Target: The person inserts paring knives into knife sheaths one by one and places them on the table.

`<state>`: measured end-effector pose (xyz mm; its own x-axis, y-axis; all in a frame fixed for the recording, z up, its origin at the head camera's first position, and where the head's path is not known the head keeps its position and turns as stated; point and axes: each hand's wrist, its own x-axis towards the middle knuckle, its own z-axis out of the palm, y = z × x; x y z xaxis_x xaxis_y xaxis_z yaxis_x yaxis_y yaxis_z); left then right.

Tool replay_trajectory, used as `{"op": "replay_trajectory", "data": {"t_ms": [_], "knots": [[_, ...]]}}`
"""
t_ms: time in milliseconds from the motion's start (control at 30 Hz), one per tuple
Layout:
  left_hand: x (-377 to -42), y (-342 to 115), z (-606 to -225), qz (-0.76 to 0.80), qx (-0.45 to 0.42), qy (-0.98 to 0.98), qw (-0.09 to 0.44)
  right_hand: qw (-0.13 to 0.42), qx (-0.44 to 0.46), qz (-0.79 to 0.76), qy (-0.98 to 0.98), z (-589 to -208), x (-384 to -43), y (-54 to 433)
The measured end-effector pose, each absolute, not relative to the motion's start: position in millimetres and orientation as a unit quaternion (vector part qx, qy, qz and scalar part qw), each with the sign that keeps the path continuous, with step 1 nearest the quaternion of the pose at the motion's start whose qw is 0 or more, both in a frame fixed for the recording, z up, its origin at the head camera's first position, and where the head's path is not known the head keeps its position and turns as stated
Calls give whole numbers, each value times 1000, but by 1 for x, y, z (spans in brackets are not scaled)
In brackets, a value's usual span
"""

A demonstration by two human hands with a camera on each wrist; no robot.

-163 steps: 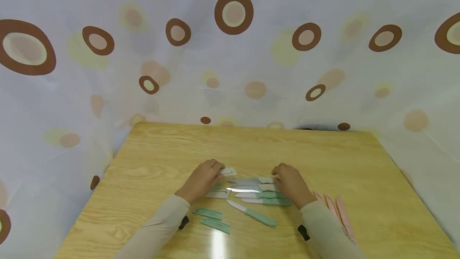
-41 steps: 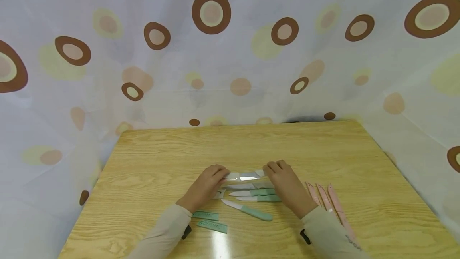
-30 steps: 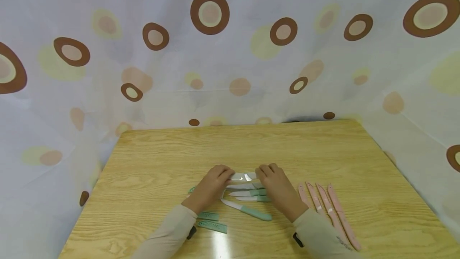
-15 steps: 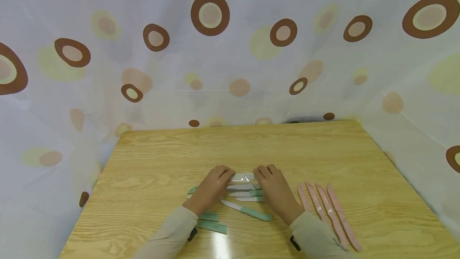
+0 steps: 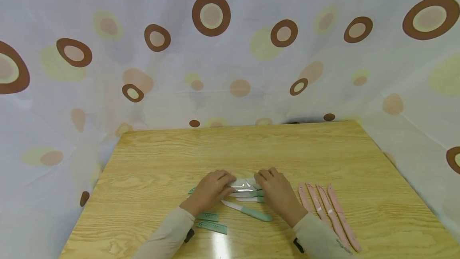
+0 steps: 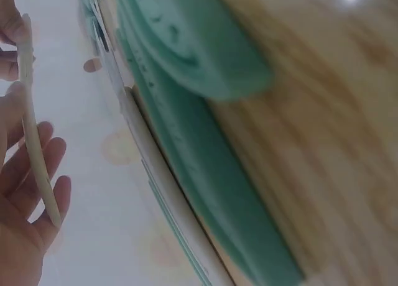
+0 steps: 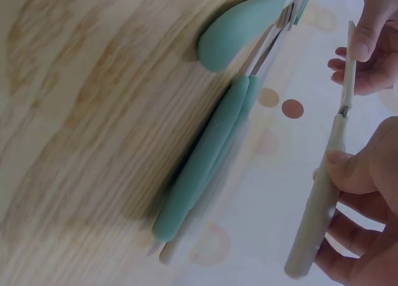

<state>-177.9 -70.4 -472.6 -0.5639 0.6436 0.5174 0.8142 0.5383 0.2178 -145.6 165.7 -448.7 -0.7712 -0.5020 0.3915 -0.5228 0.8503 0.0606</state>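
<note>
Wood-grained and glossy, the table (image 5: 172, 151) carries two green sheaths (image 5: 213, 227) at its near side, with a green knife (image 5: 256, 213) lying at a slant just beyond. Four pink knives (image 5: 335, 211) lie to the right, seemingly sheathed. Farther in, above more knives, the left hand (image 5: 209, 190) pinches a white sheath (image 7: 348, 81) and the right hand (image 5: 278, 195) grips the handle of a white knife (image 7: 314, 217), its blade almost wholly covered. Both pieces are probably light, stiff and smooth enough to slip; the blade, likely ceramic, could chip if twisted. Best hold: the handle's middle, and the sheath's flat faces, clear of its mouth. Behind hangs a spotted backdrop (image 5: 215, 59).
</note>
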Motion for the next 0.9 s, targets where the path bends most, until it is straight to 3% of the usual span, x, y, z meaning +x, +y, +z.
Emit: {"op": "replay_trajectory", "data": {"t_ms": [500, 767, 900], "knots": [[-173, -113, -475, -198, -334, -916, 98, 182, 184, 90, -962, -435, -127, 249], [-169, -124, -473, -203, -324, -924, 24, 121, 62, 139, -981, -423, -104, 313], [-166, -126, -475, -185, -326, -927, 12, 85, 14, 145, -986, -423, -89, 341]]}}
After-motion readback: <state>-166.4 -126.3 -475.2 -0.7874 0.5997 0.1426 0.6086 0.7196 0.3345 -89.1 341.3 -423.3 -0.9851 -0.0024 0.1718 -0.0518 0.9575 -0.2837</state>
